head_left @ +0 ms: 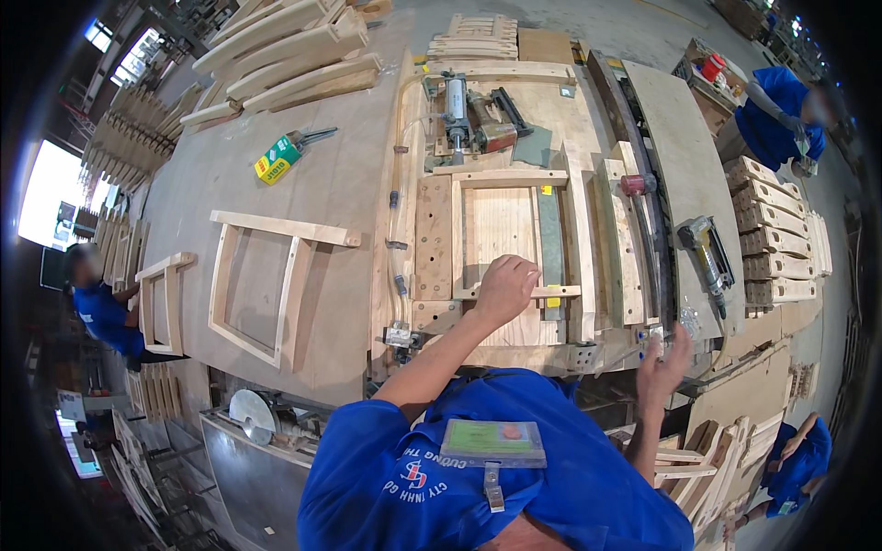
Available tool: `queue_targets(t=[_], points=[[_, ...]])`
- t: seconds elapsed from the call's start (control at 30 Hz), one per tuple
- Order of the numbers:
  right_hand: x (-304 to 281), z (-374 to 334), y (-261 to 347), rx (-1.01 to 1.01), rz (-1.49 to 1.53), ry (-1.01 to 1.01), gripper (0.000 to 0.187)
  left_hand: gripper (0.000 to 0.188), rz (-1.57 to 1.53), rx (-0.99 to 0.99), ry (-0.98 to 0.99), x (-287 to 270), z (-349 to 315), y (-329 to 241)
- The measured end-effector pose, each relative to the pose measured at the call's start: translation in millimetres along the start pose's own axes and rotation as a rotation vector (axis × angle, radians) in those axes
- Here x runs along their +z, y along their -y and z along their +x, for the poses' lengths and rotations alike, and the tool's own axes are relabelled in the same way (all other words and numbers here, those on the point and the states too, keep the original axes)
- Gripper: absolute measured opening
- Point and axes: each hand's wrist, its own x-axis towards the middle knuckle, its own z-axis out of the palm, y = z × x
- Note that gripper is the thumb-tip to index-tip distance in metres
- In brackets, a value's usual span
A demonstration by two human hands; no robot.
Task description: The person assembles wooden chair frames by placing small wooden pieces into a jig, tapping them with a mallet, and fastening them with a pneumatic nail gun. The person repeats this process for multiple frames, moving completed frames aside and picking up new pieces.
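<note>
A pale wooden frame (pixel 510 178) lies in a wooden jig (pixel 433 248) on the bench in front of me, with yellow tags showing on a green strip along its right side. Over the frame's near rail is my left hand (pixel 505 292), its fingers curled together; what they hold, if anything, is hidden. My right hand (pixel 663 367) hovers at the bench's near edge, fingers apart and holding nothing visible. Close to it is a small metal fitting (pixel 654 341). A second assembled frame (pixel 292 303) rests on the bench to the left.
Pneumatic nailers (pixel 496 124) and an air cylinder (pixel 457 106) lie beyond the frame. Another nailer (pixel 707 262) is at right, near a red-headed mallet (pixel 636 185). A green-yellow box (pixel 278 161) sits at left. Curved wooden parts (pixel 299 69) are stacked behind; co-workers stand on both sides.
</note>
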Motion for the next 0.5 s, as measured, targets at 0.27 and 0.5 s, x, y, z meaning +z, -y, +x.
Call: queue_targets(t=[0.27, 0.5], points=[[19.0, 39.5, 3.0, -0.177, -0.194, -0.054, 0.056, 0.026, 0.037, -0.123, 0.078, 25.5, 11.7, 16.3], [86.9, 106.7, 40.8, -0.032, -0.122, 0.281, 0.052, 0.028, 0.027, -0.245, 0.122, 33.4, 11.2, 26.1]])
